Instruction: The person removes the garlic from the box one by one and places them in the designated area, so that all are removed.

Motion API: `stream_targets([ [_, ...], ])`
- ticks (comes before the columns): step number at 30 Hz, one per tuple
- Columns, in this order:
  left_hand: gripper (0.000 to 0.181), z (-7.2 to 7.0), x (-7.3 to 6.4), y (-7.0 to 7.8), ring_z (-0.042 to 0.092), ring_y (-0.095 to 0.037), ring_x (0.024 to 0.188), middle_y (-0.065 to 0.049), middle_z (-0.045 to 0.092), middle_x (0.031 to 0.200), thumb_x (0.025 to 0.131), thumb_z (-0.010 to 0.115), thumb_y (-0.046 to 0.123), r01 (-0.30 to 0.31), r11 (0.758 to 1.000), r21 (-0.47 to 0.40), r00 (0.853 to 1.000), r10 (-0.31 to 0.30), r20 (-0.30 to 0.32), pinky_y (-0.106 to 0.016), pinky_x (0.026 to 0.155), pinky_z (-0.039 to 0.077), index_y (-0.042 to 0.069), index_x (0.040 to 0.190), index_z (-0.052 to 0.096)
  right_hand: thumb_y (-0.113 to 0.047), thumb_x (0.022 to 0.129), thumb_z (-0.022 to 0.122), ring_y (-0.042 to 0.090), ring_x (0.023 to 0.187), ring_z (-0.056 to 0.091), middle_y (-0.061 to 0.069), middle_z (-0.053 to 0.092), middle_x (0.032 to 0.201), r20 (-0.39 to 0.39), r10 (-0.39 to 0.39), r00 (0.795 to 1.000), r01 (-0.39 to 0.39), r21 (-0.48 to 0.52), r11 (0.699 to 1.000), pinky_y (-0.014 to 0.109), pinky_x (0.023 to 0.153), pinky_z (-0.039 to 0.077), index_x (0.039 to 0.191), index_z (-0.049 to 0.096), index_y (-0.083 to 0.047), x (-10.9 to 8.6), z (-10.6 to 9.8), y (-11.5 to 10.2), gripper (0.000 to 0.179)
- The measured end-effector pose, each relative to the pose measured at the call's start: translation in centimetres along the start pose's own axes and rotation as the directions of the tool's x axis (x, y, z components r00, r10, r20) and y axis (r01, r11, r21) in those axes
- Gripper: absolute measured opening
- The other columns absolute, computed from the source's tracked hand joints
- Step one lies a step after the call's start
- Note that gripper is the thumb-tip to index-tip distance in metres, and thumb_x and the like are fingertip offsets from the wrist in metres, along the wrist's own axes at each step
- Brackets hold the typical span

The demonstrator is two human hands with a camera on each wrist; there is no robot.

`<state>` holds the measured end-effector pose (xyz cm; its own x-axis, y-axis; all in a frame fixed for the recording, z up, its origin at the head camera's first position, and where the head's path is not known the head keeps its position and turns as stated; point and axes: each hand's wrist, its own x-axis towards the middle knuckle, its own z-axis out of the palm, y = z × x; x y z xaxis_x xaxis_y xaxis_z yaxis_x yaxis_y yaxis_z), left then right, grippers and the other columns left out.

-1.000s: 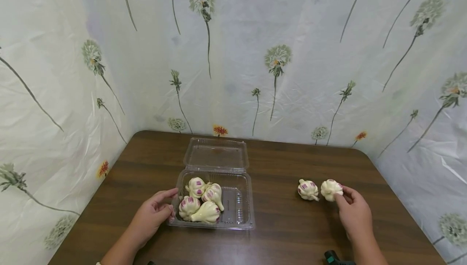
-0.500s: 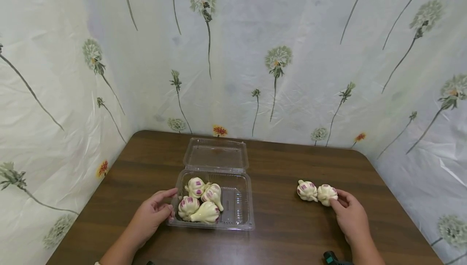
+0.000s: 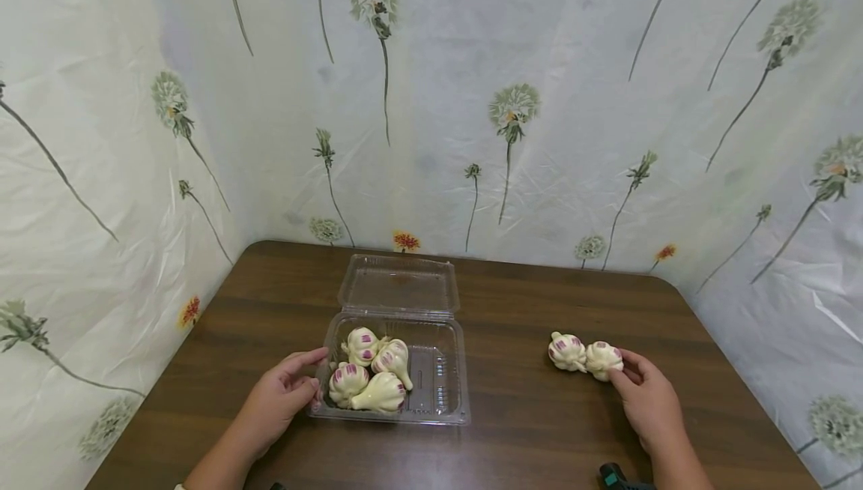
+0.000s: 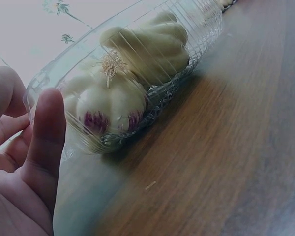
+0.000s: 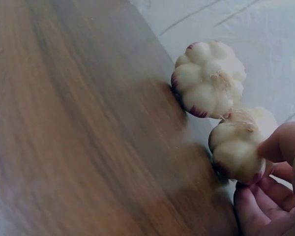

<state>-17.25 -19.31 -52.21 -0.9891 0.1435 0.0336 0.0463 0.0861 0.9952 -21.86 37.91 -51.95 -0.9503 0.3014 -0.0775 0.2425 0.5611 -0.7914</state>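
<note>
On the left of the table, my left hand (image 3: 286, 392) grips the near left edge of a clear plastic clamshell container (image 3: 431, 370), thumb on one side and fingers on the other. Several garlic bulbs (image 3: 380, 392), cream with purple patches, lie in its left half. Over on the right, my right hand (image 3: 650, 400) pinches a garlic bulb (image 3: 603, 360) between thumb and fingers, low at the tabletop. Another garlic bulb (image 3: 567, 351) sits right against it on the left. In the right wrist view, the held bulb (image 5: 238, 152) shows roots on its base.
The container's lid (image 3: 399, 284) is folded back toward the far edge of the brown wooden table (image 3: 512, 303). A floral curtain (image 3: 431, 100) surrounds the table at the back and sides. A dark device (image 3: 613, 475) shows beside the right wrist.
My right hand brought its garlic bulb left and slightly nearer, up against the other bulb, and has since stayed there. The left hand and container have not moved.
</note>
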Motion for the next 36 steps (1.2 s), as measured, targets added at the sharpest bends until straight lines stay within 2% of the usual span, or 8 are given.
stream_targets([
  [8,0.048,0.21,-0.06,-0.06,0.065,-0.012,0.077,-0.024,0.053,0.137,0.099,0.058,-0.004,0.004,1.000,-0.002,1.000,-0.004,-0.002,-0.026,0.069,0.059,-0.004,0.148,0.054,-0.039,0.109,0.052,0.039,0.144,0.045,0.027,0.044,0.159,0.019,-0.054,0.998,0.055,-0.040,0.998,-0.002,0.075,0.038,0.161,0.038,-0.003,0.04,-0.46,0.32,0.064],
  [19,0.049,-0.03,0.01,0.29,0.064,-0.012,0.078,-0.026,0.051,0.141,0.101,0.057,-0.002,0.028,0.999,-0.018,1.000,-0.028,0.002,-0.026,0.070,0.058,-0.003,0.150,0.052,-0.040,0.110,0.049,0.039,0.150,0.039,0.020,0.036,0.166,0.037,-0.031,0.999,0.032,-0.038,0.999,0.001,0.081,0.042,0.165,0.030,-0.008,0.57,-0.30,0.12,0.066],
  [22,0.049,-0.06,0.07,0.19,0.065,-0.012,0.078,-0.025,0.052,0.141,0.101,0.057,-0.003,0.034,0.999,-0.013,0.999,-0.034,0.000,-0.026,0.070,0.058,-0.002,0.149,0.053,-0.043,0.110,0.049,0.039,0.150,0.039,0.020,0.035,0.167,0.034,-0.015,0.999,0.015,-0.014,1.000,0.019,0.101,0.051,0.166,0.027,-0.008,0.48,-0.23,-0.03,0.070],
  [25,0.048,-0.09,0.16,0.05,0.065,-0.012,0.079,-0.023,0.052,0.141,0.101,0.056,-0.003,0.046,0.999,-0.001,0.999,-0.046,0.000,-0.026,0.071,0.059,0.000,0.149,0.054,-0.049,0.108,0.048,0.041,0.151,0.037,0.021,0.033,0.167,0.035,0.021,0.999,-0.021,0.013,1.000,0.048,0.115,0.045,0.166,0.025,-0.008,0.25,-0.18,-0.19,0.075],
  [27,0.048,-0.13,0.18,-0.01,0.065,-0.013,0.078,-0.022,0.053,0.140,0.101,0.056,-0.003,0.053,0.999,0.000,0.999,-0.053,-0.001,-0.027,0.071,0.059,0.001,0.149,0.055,-0.052,0.107,0.048,0.042,0.152,0.035,0.022,0.033,0.167,0.038,0.036,0.999,-0.037,0.024,0.999,0.057,0.117,0.040,0.167,0.024,-0.008,0.09,-0.14,-0.27,0.077],
  [31,0.049,-0.20,0.16,-0.13,0.065,-0.012,0.077,-0.023,0.053,0.141,0.100,0.056,-0.003,0.053,0.999,0.008,0.999,-0.053,0.003,-0.027,0.070,0.059,0.001,0.149,0.054,-0.055,0.106,0.048,0.041,0.150,0.038,0.023,0.035,0.166,0.022,0.040,0.999,-0.040,0.012,0.999,0.052,0.111,0.045,0.166,0.027,-0.008,-0.06,-0.05,-0.30,0.079],
  [33,0.049,-0.23,0.17,-0.15,0.065,-0.012,0.077,-0.023,0.053,0.141,0.100,0.056,-0.003,0.049,0.999,0.009,0.999,-0.049,0.005,-0.026,0.070,0.059,0.000,0.149,0.054,-0.055,0.106,0.048,0.040,0.149,0.039,0.023,0.037,0.165,0.007,0.038,0.999,-0.038,0.002,0.999,0.041,0.104,0.049,0.165,0.029,-0.008,-0.04,-0.02,-0.25,0.078],
  [36,0.049,-0.28,0.19,-0.13,0.064,-0.012,0.077,-0.023,0.052,0.140,0.100,0.056,-0.003,0.044,0.999,0.008,0.999,-0.044,0.007,-0.026,0.070,0.059,0.000,0.149,0.054,-0.055,0.106,0.048,0.039,0.147,0.041,0.023,0.039,0.163,-0.019,0.033,0.999,-0.033,-0.003,0.999,0.021,0.090,0.048,0.165,0.031,-0.007,0.01,0.00,-0.17,0.078],
])
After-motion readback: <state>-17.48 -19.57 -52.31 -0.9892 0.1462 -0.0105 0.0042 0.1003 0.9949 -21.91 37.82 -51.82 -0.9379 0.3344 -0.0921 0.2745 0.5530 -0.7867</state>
